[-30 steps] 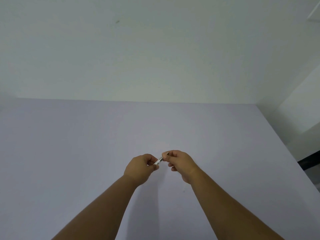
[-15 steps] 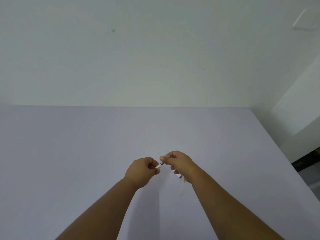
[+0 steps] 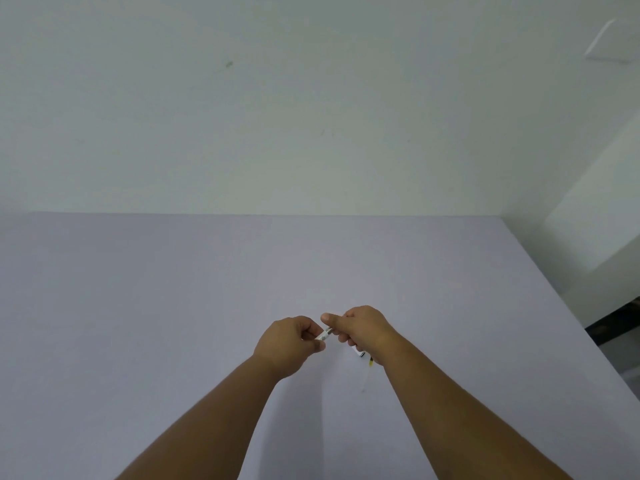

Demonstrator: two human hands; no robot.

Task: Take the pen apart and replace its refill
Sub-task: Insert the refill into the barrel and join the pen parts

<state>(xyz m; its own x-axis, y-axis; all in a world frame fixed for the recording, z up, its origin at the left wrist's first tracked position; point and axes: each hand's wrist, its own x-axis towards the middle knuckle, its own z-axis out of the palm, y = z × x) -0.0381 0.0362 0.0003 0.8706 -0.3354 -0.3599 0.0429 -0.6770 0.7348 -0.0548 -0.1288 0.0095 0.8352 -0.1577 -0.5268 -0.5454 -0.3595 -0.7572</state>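
Observation:
Both hands meet above the middle of the lilac table (image 3: 138, 306). My left hand (image 3: 289, 342) and my right hand (image 3: 362, 329) each pinch one end of a small white and silver pen (image 3: 323, 336), of which only a short piece shows between the fingers. Under my right hand a white pen part (image 3: 358, 352) pokes out. A thin pale refill with a yellow and black end (image 3: 367, 374) trails from it toward me; I cannot tell whether it rests on the table.
The table's far edge meets a white wall (image 3: 311, 116). Its right edge (image 3: 568, 323) runs diagonally toward me, with a white wall corner and dark floor (image 3: 620, 327) beyond it.
The camera tilted down, so the table edge sits lower in view. A white part and thin refill now show below my right hand; one second ago only a mark was there.

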